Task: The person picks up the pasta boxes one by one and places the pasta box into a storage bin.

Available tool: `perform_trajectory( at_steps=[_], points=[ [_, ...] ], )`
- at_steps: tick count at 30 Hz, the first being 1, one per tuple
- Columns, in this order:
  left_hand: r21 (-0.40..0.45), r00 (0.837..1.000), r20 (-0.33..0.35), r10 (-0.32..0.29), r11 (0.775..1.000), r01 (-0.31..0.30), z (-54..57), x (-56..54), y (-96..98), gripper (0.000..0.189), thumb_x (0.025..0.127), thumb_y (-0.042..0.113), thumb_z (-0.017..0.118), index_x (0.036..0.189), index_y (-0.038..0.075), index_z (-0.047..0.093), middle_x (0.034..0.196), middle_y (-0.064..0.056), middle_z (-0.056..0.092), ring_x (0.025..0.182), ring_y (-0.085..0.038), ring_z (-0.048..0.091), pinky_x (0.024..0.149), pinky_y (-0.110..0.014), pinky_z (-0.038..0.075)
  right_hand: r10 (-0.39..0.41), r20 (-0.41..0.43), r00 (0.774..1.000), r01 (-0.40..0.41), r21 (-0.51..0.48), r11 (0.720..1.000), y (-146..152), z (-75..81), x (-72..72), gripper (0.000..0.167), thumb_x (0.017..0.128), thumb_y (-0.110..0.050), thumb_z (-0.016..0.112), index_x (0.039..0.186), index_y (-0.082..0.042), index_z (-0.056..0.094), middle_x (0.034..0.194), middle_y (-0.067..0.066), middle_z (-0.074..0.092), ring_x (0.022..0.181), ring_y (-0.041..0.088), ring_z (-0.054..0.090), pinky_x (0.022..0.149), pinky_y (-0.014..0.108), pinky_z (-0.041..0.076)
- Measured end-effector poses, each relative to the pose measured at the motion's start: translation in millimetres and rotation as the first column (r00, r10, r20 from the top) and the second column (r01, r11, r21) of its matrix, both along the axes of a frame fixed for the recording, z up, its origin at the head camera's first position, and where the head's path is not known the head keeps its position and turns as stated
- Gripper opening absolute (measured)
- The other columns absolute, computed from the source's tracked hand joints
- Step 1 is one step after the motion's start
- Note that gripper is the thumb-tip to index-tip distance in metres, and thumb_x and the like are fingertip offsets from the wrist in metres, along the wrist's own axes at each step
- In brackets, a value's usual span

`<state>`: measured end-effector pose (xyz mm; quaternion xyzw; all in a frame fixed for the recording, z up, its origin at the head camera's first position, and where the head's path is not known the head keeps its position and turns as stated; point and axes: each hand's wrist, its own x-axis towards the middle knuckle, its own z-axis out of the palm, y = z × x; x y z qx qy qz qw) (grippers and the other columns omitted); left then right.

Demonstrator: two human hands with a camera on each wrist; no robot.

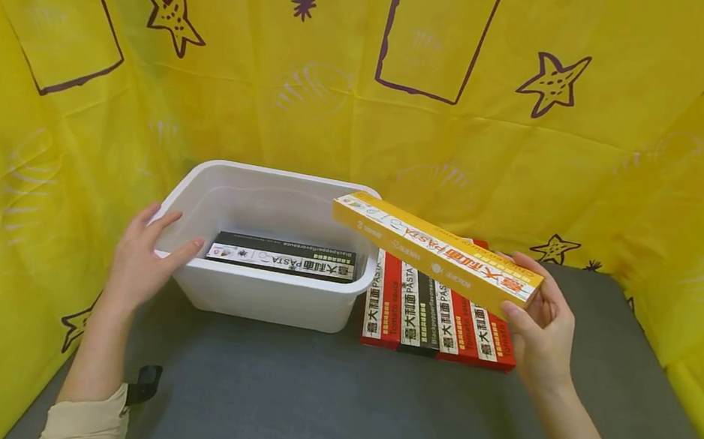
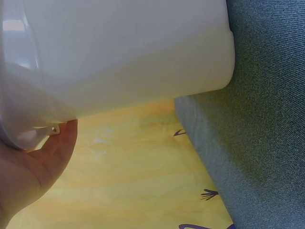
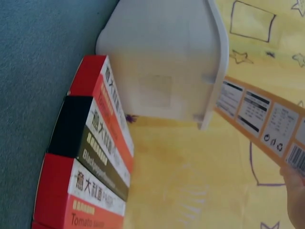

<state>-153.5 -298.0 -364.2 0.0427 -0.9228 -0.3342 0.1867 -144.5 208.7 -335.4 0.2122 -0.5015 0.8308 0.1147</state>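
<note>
A yellow pasta box (image 1: 435, 255) is raised above the table, its far end overlapping the right rim of the white plastic bin (image 1: 272, 299) in the head view. My right hand (image 1: 544, 324) grips its near end, thumb on the front side. The box's label underside shows in the right wrist view. At the bin's left front corner, my left hand (image 1: 145, 253) holds the rim; in the left wrist view a finger (image 2: 64, 143) hooks under the lip. Inside the bin lies a black pepper pasta box (image 1: 281, 256), with the space beneath it hidden.
Right of the bin, several red pasta boxes (image 1: 382, 315) and a black one (image 1: 423, 313) lie side by side on the grey table (image 1: 323, 412), partly covered by the yellow box. A yellow patterned curtain (image 1: 338, 126) surrounds the back and sides.
</note>
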Motion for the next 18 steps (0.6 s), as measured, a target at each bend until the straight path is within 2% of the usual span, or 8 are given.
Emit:
perform_trajectory(
  at_steps=[5,13,18],
  points=[
    [-0.007,1.0,-0.002,0.003,1.0,-0.003,0.3,0.7,-0.1,0.068,0.091,0.043,0.062,0.142,0.0,0.047,0.155,-0.024,0.024,0.136,-0.051,0.025,0.103,-0.072,0.022,0.01,-0.003,1.0,-0.01,0.05,0.999,-8.3,0.7,-3.5,0.051,0.085,0.012,0.052,0.136,0.008,0.045,0.138,0.024,0.046,0.116,0.028,0.052,0.09,0.031,0.052],
    [-0.003,1.0,-0.012,0.003,1.0,-0.003,0.4,1.5,-1.0,0.067,0.091,0.042,0.063,0.141,0.0,0.048,0.155,-0.024,0.025,0.136,-0.051,0.026,0.103,-0.072,0.022,0.104,-0.023,0.994,-0.103,0.069,0.992,-22.3,3.0,-16.8,0.055,0.085,0.01,0.049,0.14,0.006,0.042,0.14,0.022,0.046,0.122,0.03,0.048,0.094,0.033,0.05],
    [-0.004,1.0,-0.024,0.002,1.0,-0.002,0.0,1.4,-0.5,0.066,0.09,0.042,0.064,0.14,0.0,0.05,0.154,-0.024,0.026,0.136,-0.05,0.027,0.103,-0.071,0.023,0.121,-0.014,0.993,-0.118,0.123,0.985,-31.6,3.3,-24.4,0.054,0.086,0.007,0.05,0.139,0.005,0.044,0.135,0.019,0.047,0.113,0.025,0.054,0.09,0.031,0.053]
  ],
)
